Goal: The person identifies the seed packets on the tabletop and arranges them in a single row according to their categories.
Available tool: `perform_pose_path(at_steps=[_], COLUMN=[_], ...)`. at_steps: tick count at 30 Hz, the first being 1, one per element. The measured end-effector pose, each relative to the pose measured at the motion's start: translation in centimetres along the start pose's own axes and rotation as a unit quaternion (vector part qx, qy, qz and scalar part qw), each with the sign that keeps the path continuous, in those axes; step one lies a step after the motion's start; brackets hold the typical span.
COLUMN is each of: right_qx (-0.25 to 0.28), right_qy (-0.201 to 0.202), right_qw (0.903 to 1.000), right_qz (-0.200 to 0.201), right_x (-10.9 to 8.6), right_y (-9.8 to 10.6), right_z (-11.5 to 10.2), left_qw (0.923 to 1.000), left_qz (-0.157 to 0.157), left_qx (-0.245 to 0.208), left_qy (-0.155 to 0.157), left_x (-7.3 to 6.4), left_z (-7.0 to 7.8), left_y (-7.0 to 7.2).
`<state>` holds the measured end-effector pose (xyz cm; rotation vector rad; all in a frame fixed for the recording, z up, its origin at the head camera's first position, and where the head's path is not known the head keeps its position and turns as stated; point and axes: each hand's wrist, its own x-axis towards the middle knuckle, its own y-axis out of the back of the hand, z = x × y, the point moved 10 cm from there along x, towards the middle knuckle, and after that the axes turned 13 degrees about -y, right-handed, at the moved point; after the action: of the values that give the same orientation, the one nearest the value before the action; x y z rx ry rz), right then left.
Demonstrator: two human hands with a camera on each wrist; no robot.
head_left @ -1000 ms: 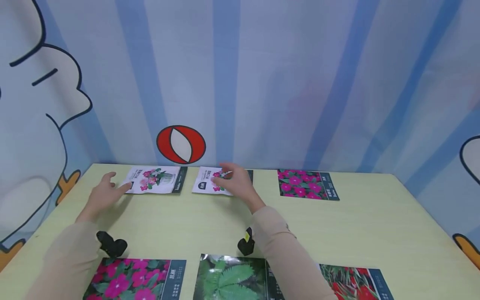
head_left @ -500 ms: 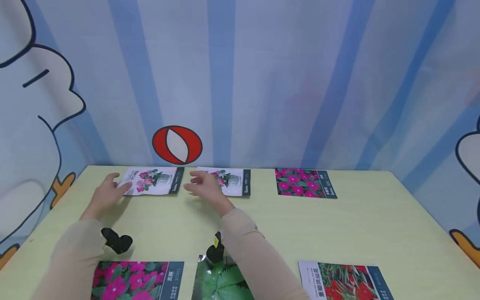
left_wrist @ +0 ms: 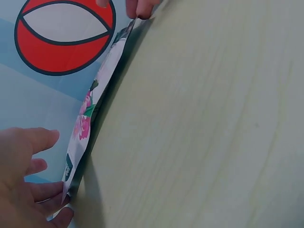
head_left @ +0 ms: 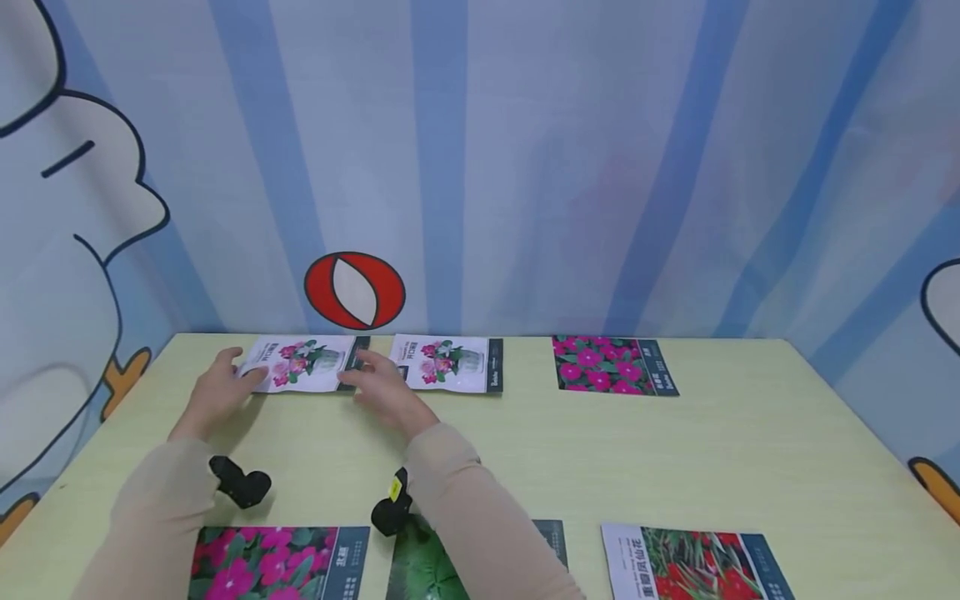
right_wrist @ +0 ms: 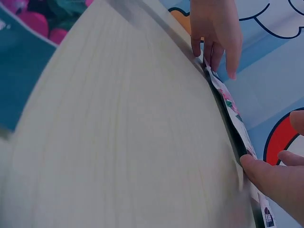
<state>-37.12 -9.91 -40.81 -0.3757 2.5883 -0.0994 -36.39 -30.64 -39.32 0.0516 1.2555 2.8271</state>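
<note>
Left hand (head_left: 217, 396): at the vase packet's 8 o'clock end, touching with fingertips; well open, with thumb raised clear, not wrapped round anything.
Right hand (head_left: 386, 396): at 4 o'clock of the same packet, with thumb against the near edge and fingers spread apart from it; partly open, not visibly pinching; how firmly pressed, cannot tell.
Vase packet (head_left: 303, 364): at 10 o'clock on the table (head_left: 675, 458), between both hands, wavy along the near edge.
Twin packet (head_left: 448, 364): just short of 12 o'clock, picture side up.
Far magenta packet (head_left: 615, 367): at 2 o'clock.
Red packet (head_left: 697, 562): at 4 o'clock.
Leaf packet (head_left: 427, 571): near 6 o'clock, partly behind the right sleeve (head_left: 480, 517).
Near magenta packet (head_left: 277, 562): at 8 o'clock.
</note>
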Motion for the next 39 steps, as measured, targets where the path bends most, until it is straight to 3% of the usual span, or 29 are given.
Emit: perform_pose_path(at_steps=[4, 10, 16, 22, 30, 34, 36, 37, 39], right_qx=[0.036, 0.080, 0.154, 0.220, 0.282, 0.302, 0.305, 0.304, 0.307], right_qy=[0.005, 0.007, -0.030, -0.042, -0.062, -0.074, -0.076, -0.076, -0.075], right_qw=[0.9993, 0.9963, 0.9830, 0.9678, 0.9499, 0.9458, 0.9467, 0.9476, 0.9477], right_qz=[-0.004, 0.032, 0.095, 0.116, 0.120, 0.094, 0.072, 0.060, 0.042], right_x=[0.0, 0.0, -0.5, -0.8, -0.9, -1.0, -1.1, -1.2, -1.5], right_y=[-0.3, 0.1, 0.2, 0.3, 0.4, -0.4, -1.0, -1.3, -1.8], right_z=[0.1, 0.7, 2.0, 2.6, 3.8, 3.9, 3.7, 3.5, 3.0], left_qw=[1.0000, 0.9981, 0.9941, 0.9893, 0.9866, 0.9805, 0.9726, 0.9632, 0.9318], left_qz=[0.007, 0.060, 0.108, 0.146, 0.153, 0.163, 0.163, 0.162, 0.161], left_qx=[0.002, 0.012, 0.008, 0.009, -0.051, -0.106, -0.162, -0.209, -0.315], left_qy=[0.002, -0.007, 0.004, 0.002, 0.024, 0.030, 0.038, 0.048, 0.079], left_x=[-0.1, -0.4, -0.8, -0.7, -0.5, -0.6, -0.6, -0.7, -1.1], left_z=[0.0, 0.1, 0.0, 0.6, 0.2, -0.2, -0.7, -0.9, -1.4], left_y=[0.1, 1.1, 1.9, 2.5, 1.9, 1.8, 1.7, 1.5, 1.2])
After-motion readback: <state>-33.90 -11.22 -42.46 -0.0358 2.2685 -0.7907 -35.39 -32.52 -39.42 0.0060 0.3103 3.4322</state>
